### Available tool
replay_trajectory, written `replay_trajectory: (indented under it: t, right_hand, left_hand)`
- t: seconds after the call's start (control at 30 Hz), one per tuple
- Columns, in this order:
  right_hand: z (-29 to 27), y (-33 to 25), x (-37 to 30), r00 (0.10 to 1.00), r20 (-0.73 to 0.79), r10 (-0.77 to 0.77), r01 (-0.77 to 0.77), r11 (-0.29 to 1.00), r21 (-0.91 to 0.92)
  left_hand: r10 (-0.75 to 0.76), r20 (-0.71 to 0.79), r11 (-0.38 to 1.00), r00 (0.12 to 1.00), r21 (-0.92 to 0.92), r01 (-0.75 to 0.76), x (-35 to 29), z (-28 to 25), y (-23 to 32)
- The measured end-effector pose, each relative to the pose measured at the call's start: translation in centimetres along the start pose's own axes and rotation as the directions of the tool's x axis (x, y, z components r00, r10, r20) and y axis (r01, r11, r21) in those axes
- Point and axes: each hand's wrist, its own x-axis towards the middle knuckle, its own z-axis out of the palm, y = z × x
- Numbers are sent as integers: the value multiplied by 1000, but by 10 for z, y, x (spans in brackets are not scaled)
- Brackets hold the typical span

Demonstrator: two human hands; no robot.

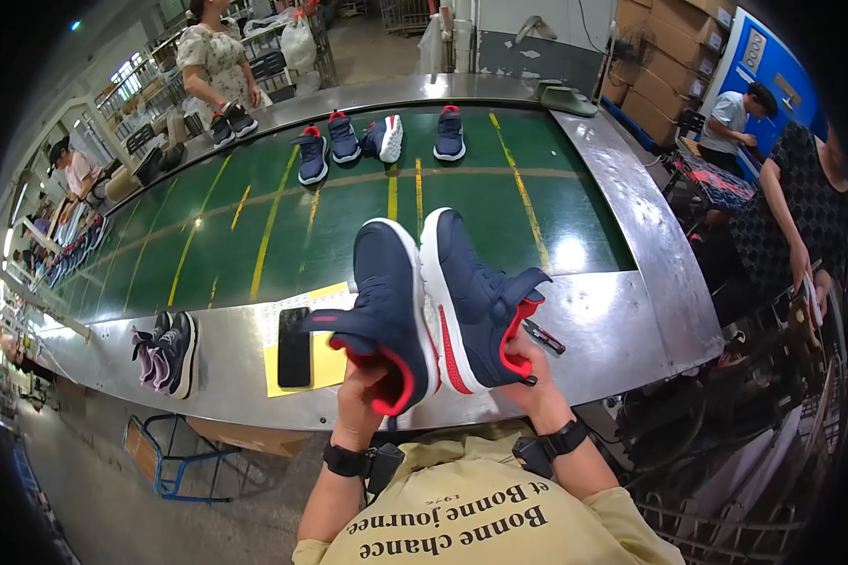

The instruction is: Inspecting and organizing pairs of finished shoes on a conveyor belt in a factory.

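A navy sneaker with a white sole and red lining is up in front of me, gripped at its heel end by my left hand. Its mate, another navy sneaker with red on the sole, is in my right hand, fingers closed at the heel opening. The two shoes are held toes away from me, their soles turned toward each other and close together. The shoes hide parts of both hands. Each wrist wears a black strap with a small device.
A green conveyor belt carries several navy sneakers at its far side. On the metal ledge are a phone on yellow paper, a pair of purple-and-black shoes and a pen. People stand or sit around.
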Motion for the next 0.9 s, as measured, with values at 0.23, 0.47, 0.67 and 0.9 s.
replay_trajectory:
  t: [0.23, 0.47, 0.67, 0.9]
  right_hand:
    - [-11, 3, 3, 997, -52, -57, 47, 983, -180]
    - [-23, 8, 1, 997, -82, 12, -18, 997, -73]
    - [-43, -11, 6, 868, -116, -483, 215, 575, -789]
    - [-59, 9, -4, 841, 168, -514, -111, -469, -876]
  left_hand:
    - [152, 14, 981, 988, 124, -153, 2, 40, 12]
    - [-38, 43, 998, 998, -57, 40, 1, 51, 2]
    - [121, -36, 978, 992, 177, -112, 12, 30, -9]
    - [138, -140, 856, 980, 515, -47, 23, -20, -53]
